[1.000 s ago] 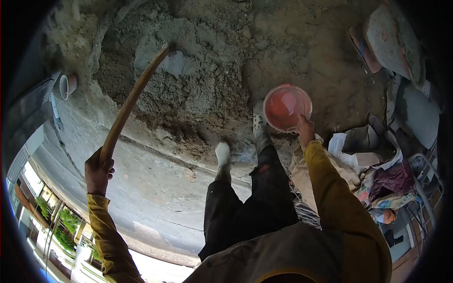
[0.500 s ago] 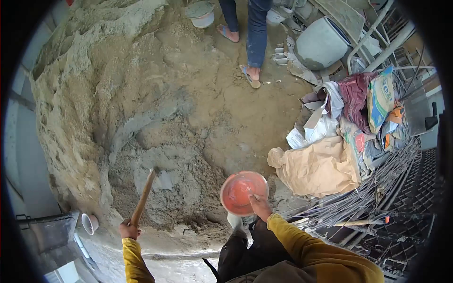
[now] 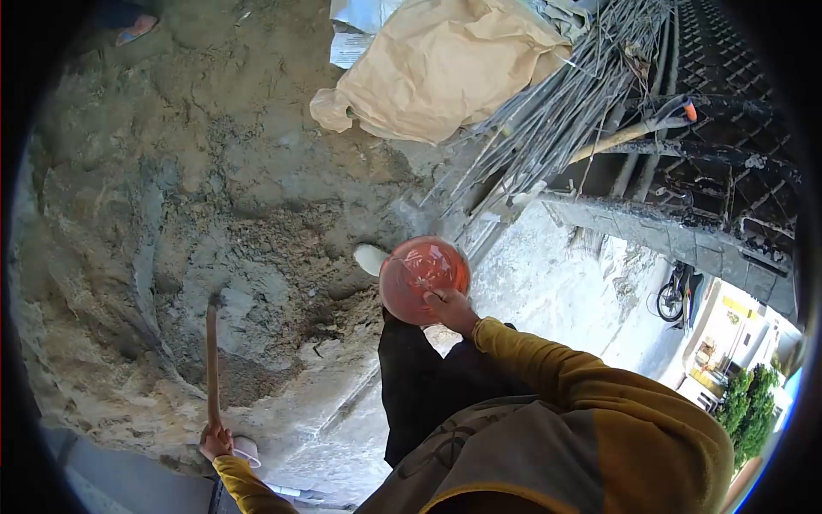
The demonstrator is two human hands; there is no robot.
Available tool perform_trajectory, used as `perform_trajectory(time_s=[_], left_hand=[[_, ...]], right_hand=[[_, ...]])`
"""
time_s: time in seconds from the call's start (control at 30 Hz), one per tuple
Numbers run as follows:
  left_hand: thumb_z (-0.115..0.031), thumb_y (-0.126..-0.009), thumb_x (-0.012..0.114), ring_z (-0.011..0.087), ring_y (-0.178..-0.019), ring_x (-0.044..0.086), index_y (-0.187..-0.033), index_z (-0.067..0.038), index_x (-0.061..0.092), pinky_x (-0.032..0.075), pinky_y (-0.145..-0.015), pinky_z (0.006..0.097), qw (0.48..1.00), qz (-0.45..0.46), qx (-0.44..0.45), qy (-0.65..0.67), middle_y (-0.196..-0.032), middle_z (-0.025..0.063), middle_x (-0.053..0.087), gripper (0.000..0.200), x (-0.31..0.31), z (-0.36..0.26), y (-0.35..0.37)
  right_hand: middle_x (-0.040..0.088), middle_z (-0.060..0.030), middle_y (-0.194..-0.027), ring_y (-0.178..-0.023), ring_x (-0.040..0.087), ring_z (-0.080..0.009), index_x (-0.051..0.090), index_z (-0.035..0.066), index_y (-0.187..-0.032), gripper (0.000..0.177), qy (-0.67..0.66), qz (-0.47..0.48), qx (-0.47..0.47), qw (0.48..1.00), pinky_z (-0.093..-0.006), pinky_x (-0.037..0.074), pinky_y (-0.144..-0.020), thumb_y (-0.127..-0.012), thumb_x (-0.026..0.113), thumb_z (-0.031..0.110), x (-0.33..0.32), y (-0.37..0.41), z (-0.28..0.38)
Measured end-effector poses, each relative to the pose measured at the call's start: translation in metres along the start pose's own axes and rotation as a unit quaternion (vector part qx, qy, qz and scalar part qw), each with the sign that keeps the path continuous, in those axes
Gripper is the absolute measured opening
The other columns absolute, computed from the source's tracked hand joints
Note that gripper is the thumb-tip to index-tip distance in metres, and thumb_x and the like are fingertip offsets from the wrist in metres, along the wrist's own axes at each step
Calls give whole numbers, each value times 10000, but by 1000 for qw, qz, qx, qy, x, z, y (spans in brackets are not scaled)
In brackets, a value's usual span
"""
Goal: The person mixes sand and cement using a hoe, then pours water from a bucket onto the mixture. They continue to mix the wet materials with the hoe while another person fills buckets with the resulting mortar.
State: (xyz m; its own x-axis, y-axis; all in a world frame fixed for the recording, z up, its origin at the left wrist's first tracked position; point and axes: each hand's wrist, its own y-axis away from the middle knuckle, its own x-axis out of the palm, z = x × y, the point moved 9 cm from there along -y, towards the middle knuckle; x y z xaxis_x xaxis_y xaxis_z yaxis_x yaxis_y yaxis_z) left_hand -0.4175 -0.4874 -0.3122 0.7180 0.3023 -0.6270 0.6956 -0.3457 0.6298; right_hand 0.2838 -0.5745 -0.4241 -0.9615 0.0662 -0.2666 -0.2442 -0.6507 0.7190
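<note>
My left hand (image 3: 217,442) is wrapped round the end of a hoe's wooden handle (image 3: 213,368). The hoe's grey blade (image 3: 235,308) lies on the wet mortar (image 3: 257,278), its edge partly lost against the mix. In my right hand (image 3: 452,310), the rim of a red plastic bucket (image 3: 419,278) is gripped with the thumb over the inside. The bucket's open mouth faces up at me, showing a shiny, smeared inner wall and no load. It hangs in front of my legs, overlapping a white boot (image 3: 370,259).
A crumpled brown paper sheet (image 3: 454,68) lies ahead, beside a bundle of thin metal rods (image 3: 582,103). Another wooden-handled tool (image 3: 634,133) rests across the rods near a metal grille (image 3: 736,51). A pale bucket (image 3: 247,451) stands by my left hand. Another person's foot (image 3: 137,28) shows at top left.
My view has swung right and down, bringing the street and a motorbike into sight. The other person's legs have nearly left the frame. Both hands keep their holds on the hoe and bucket.
</note>
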Motion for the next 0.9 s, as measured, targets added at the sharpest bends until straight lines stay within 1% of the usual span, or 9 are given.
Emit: perform_trajectory(time_s=[0.17,0.37,0.43,0.5,0.57,0.63,0.73,0.87,0.9], left_hand=[[-117,-784,644,169,-535,536,-865,-54,635,515,-504,268,997,-64,40,24,-669,30,568,103,-1,-4,-7],[-76,-820,614,165,-664,554,-869,-28,618,540,-577,291,991,105,57,-67,-792,54,575,69,32,9,-55],[-68,-830,603,156,-664,547,-873,-21,618,538,-573,290,978,160,80,-107,-798,55,575,65,64,16,-57],[-73,-850,594,154,-594,532,-856,-16,626,508,-528,300,907,99,294,-286,-687,46,554,66,102,-11,-30],[-112,-852,615,168,-591,551,-850,-13,637,509,-539,307,918,130,276,-252,-660,50,555,101,144,-21,16],[-125,-818,662,158,-647,573,-850,-19,639,523,-576,310,615,9,367,-698,-716,52,567,112,190,-29,80],[-143,-754,712,190,-681,604,-855,-32,648,533,-599,330,451,-35,443,-774,-768,78,606,164,206,-37,72],[-188,-699,746,259,-688,634,-842,-66,667,530,-602,371,466,-72,536,-700,-779,104,646,204,201,-31,52],[-217,-688,749,280,-703,641,-841,-84,677,533,-616,378,663,25,495,-561,-796,106,658,215,183,-37,14]], right_hand=[[635,-202,-755,-754,653,-321,646,-4,-876,348,8,6,26,1000,-429,484,-712,-916,510,313,-28,33,-107],[642,-115,-774,-752,605,-182,659,4,-939,349,-140,-74,82,984,-358,471,-731,-946,496,312,-78,74,-213],[613,-117,-722,-720,591,-176,641,-7,-920,343,-105,-141,87,981,-365,468,-695,-935,498,304,-100,66,-263],[614,-149,-702,-689,609,-230,621,-10,-867,342,-90,-172,106,975,-391,472,-676,-913,482,299,-123,59,-303],[637,-190,-725,-700,634,-308,615,-8,-820,343,-15,-209,50,976,-419,487,-689,-891,462,290,-138,38,-352],[658,-216,-788,-784,651,-360,645,4,-843,346,5,-204,74,976,-442,502,-747,-883,440,280,-151,23,-401],[679,-180,-943,-908,657,-340,688,44,-880,302,269,-145,12,952,-440,522,-820,-871,467,251,-165,2,-442],[671,-129,-1033,-950,654,-311,713,85,-869,226,279,-176,148,932,-414,537,-832,-845,510,179,-205,-29,-562],[669,-123,-1031,-941,657,-302,717,94,-873,227,304,-174,138,926,-403,542,-818,-849,508,181,-212,-42,-597]])
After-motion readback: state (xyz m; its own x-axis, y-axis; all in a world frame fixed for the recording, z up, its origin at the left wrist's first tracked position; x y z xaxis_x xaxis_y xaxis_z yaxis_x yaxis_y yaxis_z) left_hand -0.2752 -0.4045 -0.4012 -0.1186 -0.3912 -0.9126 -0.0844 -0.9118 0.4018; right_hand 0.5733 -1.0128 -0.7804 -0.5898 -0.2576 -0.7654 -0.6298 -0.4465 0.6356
